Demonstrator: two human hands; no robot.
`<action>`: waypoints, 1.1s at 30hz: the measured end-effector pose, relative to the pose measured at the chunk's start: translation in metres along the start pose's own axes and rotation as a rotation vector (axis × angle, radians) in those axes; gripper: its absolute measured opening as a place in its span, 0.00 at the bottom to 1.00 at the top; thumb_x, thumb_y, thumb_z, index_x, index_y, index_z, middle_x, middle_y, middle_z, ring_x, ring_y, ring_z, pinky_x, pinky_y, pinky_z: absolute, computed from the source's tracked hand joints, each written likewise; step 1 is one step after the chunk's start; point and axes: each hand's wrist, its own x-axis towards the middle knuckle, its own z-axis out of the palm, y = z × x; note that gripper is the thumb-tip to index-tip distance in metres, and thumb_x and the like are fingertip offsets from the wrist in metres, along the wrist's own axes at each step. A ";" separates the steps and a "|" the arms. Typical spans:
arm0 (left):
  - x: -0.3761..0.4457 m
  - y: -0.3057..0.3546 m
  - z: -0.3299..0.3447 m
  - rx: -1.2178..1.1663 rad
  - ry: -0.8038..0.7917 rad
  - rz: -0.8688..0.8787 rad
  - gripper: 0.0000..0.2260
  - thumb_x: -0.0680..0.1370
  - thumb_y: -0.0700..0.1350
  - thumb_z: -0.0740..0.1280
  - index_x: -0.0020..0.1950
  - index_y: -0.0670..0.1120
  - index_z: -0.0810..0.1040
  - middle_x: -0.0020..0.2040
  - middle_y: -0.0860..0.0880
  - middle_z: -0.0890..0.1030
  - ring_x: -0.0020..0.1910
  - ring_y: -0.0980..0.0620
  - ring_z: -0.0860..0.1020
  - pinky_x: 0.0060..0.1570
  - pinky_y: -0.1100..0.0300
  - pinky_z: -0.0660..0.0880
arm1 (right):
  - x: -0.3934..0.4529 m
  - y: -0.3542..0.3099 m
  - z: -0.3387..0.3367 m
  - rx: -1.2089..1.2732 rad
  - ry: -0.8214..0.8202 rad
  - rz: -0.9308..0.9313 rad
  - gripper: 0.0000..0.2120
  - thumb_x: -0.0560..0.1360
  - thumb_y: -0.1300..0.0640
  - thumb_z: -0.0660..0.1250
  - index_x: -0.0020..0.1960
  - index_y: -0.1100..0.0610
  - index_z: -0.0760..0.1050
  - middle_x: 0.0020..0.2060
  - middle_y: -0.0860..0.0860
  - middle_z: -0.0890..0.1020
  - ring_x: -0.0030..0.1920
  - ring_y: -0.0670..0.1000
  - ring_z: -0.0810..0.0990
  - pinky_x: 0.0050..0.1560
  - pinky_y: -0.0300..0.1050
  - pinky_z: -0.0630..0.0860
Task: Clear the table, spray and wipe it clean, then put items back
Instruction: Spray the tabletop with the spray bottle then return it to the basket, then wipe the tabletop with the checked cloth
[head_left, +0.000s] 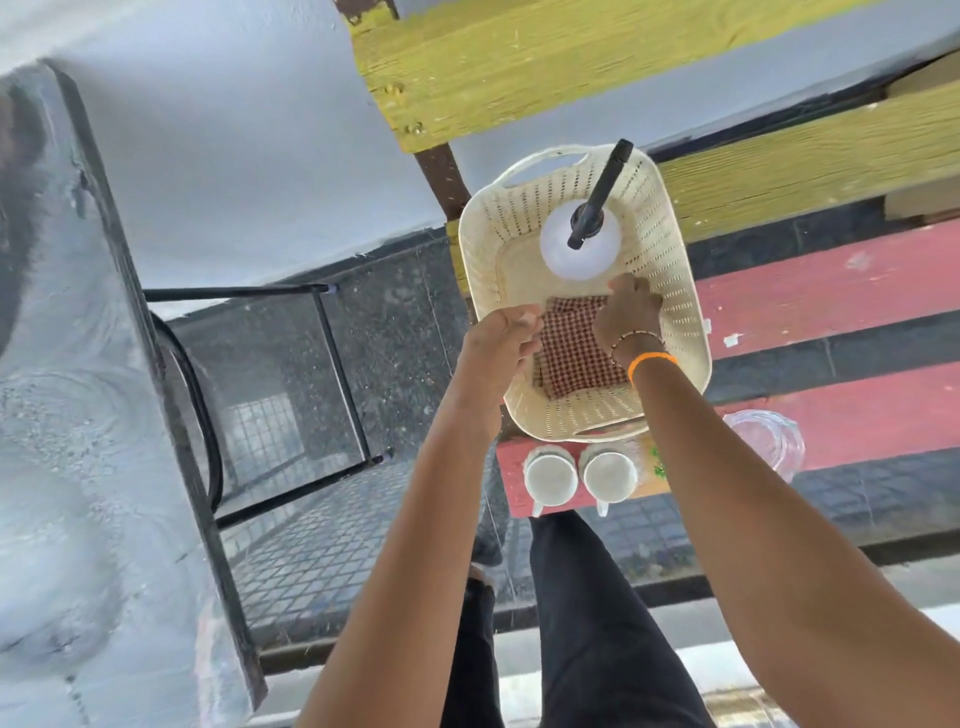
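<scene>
Your left hand (501, 332) grips the cream perforated plastic basket (670, 270) rim; your right hand (626, 312) pinches the red checked cloth (571, 358). Lift it clear of the white spray bottle (576, 249).

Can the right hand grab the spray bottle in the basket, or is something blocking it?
Probably yes. The right hand rests on the checked cloth inside the basket, right beside the spray bottle. Nothing lies between them, and the bottle's black nozzle points away from the hand.

Both hands reach into the cream perforated plastic basket (670, 270): left hand (501, 338) and right hand (626, 314) pinch the red checked cloth (574, 353) beside the white spray bottle (579, 249).
</scene>
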 end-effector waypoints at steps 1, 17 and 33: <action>0.001 -0.002 0.000 0.024 -0.004 0.008 0.13 0.80 0.42 0.58 0.62 0.43 0.75 0.54 0.48 0.77 0.50 0.54 0.76 0.58 0.60 0.69 | -0.001 0.006 0.006 -0.185 -0.067 -0.018 0.25 0.73 0.67 0.58 0.70 0.63 0.60 0.69 0.60 0.64 0.68 0.63 0.62 0.66 0.53 0.64; -0.017 -0.042 -0.019 0.249 -0.043 0.101 0.15 0.74 0.40 0.68 0.61 0.50 0.74 0.55 0.52 0.77 0.52 0.55 0.75 0.48 0.64 0.72 | -0.073 -0.025 -0.027 -0.225 -0.089 -0.146 0.12 0.72 0.57 0.65 0.53 0.60 0.71 0.52 0.60 0.78 0.54 0.62 0.77 0.49 0.51 0.74; -0.172 -0.132 -0.207 -0.536 0.185 0.455 0.09 0.81 0.41 0.58 0.52 0.48 0.77 0.44 0.52 0.82 0.43 0.56 0.81 0.43 0.58 0.79 | -0.326 -0.180 0.027 0.385 -0.263 -0.678 0.09 0.76 0.55 0.61 0.49 0.57 0.79 0.47 0.49 0.83 0.50 0.47 0.81 0.57 0.50 0.77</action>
